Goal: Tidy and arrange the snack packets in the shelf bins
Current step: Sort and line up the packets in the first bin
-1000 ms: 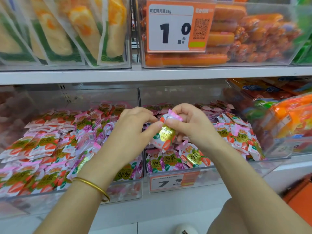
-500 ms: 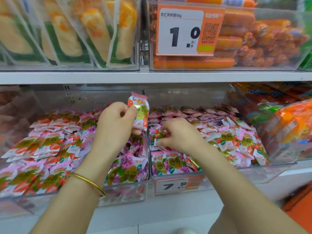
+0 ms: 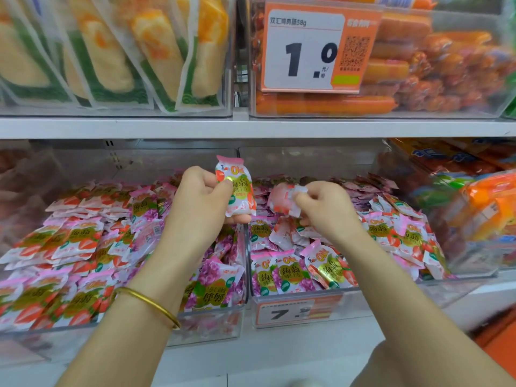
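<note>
Here, left hand (image 3: 201, 199) gripped an upright packet (image 3: 237, 194) up-left of the orange price tag (image 3: 296, 312); right hand (image 3: 326, 210) pinched a second packet (image 3: 282, 202) above that tag.

Left hand (image 3: 199, 203) holds an upright packet (image 3: 238, 194), right hand (image 3: 328, 212) pinches a pale packet (image 3: 281, 200)

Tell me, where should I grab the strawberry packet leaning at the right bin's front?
Probably pinch the strawberry packet by its flat pink top seal, from above: that edge sticks up free, while its body is wedged among neighbouring packets.
</note>
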A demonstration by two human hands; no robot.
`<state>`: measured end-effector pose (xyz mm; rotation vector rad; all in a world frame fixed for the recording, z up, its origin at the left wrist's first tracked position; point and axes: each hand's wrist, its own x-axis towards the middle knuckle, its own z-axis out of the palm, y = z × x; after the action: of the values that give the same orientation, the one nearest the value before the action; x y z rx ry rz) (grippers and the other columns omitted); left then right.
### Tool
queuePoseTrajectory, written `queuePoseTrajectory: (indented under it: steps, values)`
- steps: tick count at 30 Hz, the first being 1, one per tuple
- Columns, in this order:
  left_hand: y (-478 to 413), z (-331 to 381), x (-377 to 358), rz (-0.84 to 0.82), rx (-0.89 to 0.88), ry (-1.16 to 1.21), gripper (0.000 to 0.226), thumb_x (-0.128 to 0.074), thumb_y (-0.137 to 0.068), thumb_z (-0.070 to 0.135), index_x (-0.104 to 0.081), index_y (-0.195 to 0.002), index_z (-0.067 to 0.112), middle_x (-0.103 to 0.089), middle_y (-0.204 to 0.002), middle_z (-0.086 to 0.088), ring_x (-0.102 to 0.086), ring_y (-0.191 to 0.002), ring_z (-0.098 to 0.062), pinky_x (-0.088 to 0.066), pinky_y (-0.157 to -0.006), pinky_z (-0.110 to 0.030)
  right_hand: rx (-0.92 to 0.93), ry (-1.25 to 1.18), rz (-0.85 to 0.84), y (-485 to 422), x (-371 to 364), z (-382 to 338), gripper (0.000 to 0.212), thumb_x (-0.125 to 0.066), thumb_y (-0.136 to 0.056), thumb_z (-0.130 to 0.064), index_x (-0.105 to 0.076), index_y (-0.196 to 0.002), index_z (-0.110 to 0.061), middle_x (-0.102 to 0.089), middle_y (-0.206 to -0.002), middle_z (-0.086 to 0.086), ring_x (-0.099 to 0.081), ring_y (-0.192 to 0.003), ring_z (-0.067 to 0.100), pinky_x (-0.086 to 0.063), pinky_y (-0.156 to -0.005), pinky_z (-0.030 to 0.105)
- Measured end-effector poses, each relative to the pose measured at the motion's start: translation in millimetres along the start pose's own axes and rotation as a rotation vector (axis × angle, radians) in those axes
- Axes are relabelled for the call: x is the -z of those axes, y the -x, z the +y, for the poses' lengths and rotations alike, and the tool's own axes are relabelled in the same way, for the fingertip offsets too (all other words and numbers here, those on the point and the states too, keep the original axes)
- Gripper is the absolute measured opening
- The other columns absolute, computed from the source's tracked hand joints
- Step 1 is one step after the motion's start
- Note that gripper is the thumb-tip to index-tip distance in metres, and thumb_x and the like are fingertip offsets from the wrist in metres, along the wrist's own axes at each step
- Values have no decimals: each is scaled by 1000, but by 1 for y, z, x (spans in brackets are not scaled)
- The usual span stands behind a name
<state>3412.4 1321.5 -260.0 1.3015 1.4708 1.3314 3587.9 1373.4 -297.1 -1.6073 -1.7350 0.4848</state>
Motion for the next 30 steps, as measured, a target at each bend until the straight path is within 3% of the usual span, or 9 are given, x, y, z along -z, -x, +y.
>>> queuePoseTrajectory:
  steps: [2,4,9,13,17,21,23,26,30]
  values:
    - [-2,-1,-1,-10,23,42,11,-47,-95,13,-43,-101,4,-56,-104,-33,-70,-57,-24,-56,-75,-53,-54,-259,88,8,11,-4,26,-51,-93,-13,-50,-72,2,-58,-66,17,-68,-62,24,-41,-42,19]
    - [-4,-1,-4,-33,47,84,17,-48,-95,8,-42,-110,4,-59,-102,-26,-70,-60,-26,-58,-71,-49,-4,-432,137,22,20,-14,18,-54,-93,-14,-56,-79,-3,-65,-72,9,-69,-60,13,-47,-45,18]
    - [0,2,-11,-198,71,238,29,-47,-96,19,-45,-119,1,-66,-99,-21,-71,-76,-29,-59,-62,-34,329,-335,122,49,11,-30,3,-66,-85,-15,-66,-88,-16,-67,-84,-4,-65,-76,9,-55,-65,30]
    - [3,1,-6,-198,-26,209,31,-56,-91,17,-49,-118,3,-68,-97,-15,-71,-78,-21,-57,-59,-28,467,-269,-73,50,3,-23,44,-51,-77,7,-67,-113,-14,-58,-112,-7,-54,-103,1,-49,-76,20]
    - [2,-3,-3,-153,-48,131,33,-57,-90,11,-48,-121,10,-68,-100,-10,-71,-79,-18,-58,-60,-30,323,-378,-119,47,15,-20,54,-41,-78,16,-69,-108,-19,-63,-107,-8,-61,-91,3,-49,-72,15]
    - [2,-3,-3,-129,-50,140,32,-56,-91,11,-46,-122,12,-67,-100,-8,-71,-78,-18,-58,-60,-29,79,34,168,21,28,15,38,-48,-82,6,-69,-103,-18,-68,-99,-5,-61,-90,7,-50,-85,24]
    - [3,-2,-3,-131,-47,142,32,-55,-91,11,-45,-122,13,-67,-99,-8,-71,-76,-17,-58,-59,-28,4,184,182,12,34,30,30,-53,-84,-1,-69,-102,-18,-69,-101,-3,-62,-95,13,-48,-86,27]
    - [2,-2,-4,-135,-50,139,31,-55,-92,12,-46,-121,14,-68,-99,-8,-71,-77,-16,-58,-60,-28,80,248,55,9,35,33,30,-64,-84,-29,-67,-113,-21,-66,-114,-3,-57,-108,16,-43,-92,28]
    - [1,-2,-7,-134,-61,145,25,-56,-91,12,-48,-113,21,-68,-97,-5,-71,-80,-14,-59,-63,-32,178,528,-268,13,20,26,50,-53,-82,-60,-56,-126,-37,-50,-137,-8,-39,-129,18,-33,-104,40]
